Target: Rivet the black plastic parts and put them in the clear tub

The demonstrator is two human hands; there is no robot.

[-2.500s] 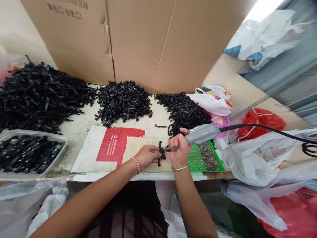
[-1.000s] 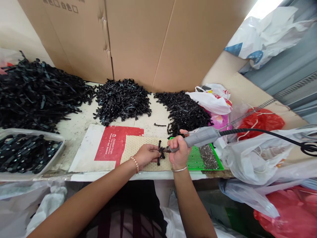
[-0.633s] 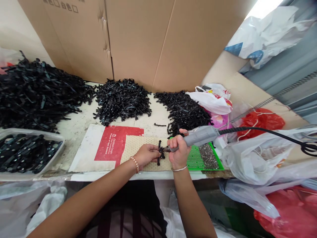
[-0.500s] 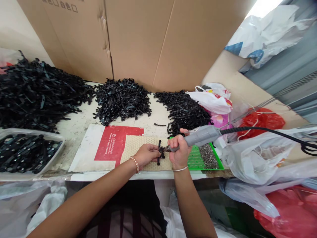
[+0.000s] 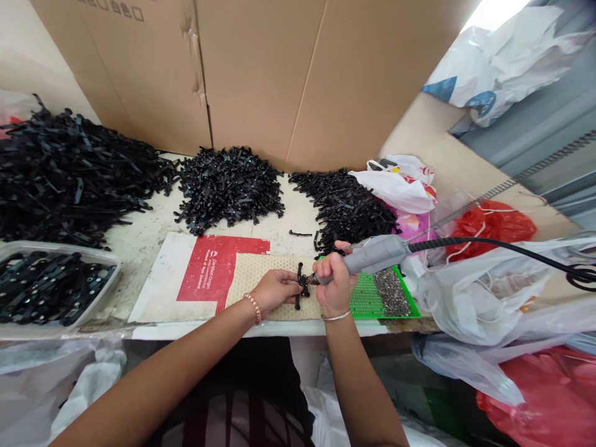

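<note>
My left hand [image 5: 274, 292] pinches a small black jointed part [image 5: 299, 298] with several arms, held over the beige dimpled mat [image 5: 251, 279]. Wrapped round a grey electric screwdriver [image 5: 377, 254], my right hand [image 5: 336, 282] points its tip at the middle of the black part. The tip meets the part or sits very close; the exact contact is too small to make out. Beside my right hand lies a green tray [image 5: 367, 298] of small holes, with a heap of tiny metal screws [image 5: 393, 292] at its right side.
Piles of black strips [image 5: 69, 174], black pieces [image 5: 230, 186] and thin black parts [image 5: 349, 205] line the back. A white tub [image 5: 114, 282] of black parts stands left. Behind rises a cardboard sheet [image 5: 261, 81]. The screwdriver's cable [image 5: 488, 244] runs right past plastic bags [image 5: 484, 298].
The screwdriver and my right hand have shifted very slightly left. My left hand keeps its hold on the black part in nearly the same place.
</note>
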